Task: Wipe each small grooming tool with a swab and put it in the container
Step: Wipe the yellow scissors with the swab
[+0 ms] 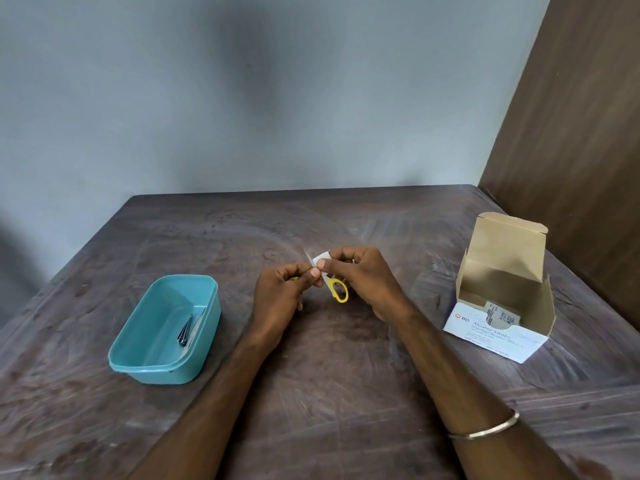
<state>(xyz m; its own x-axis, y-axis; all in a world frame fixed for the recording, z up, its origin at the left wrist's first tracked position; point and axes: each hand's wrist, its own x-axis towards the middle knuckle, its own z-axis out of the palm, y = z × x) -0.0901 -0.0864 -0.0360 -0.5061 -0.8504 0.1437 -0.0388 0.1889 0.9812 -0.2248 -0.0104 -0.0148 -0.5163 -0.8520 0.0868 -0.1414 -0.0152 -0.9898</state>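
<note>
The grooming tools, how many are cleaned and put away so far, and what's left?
Done: the teal container already holds a few metal tools; the exact count is unclear. In hand: the left hand holds the yellow-handled scissors while the right hand pinches a white swab against the blade. Left: finishing the wipe and placing the scissors in the container. No other tools lie on the table.

A dark, scuffed wooden bench (346, 375) stands against a plain grey-blue wall (242, 98) on the far side. A brown wooden panel (581, 133) rises at the far right. The light is soft and dim.
</note>
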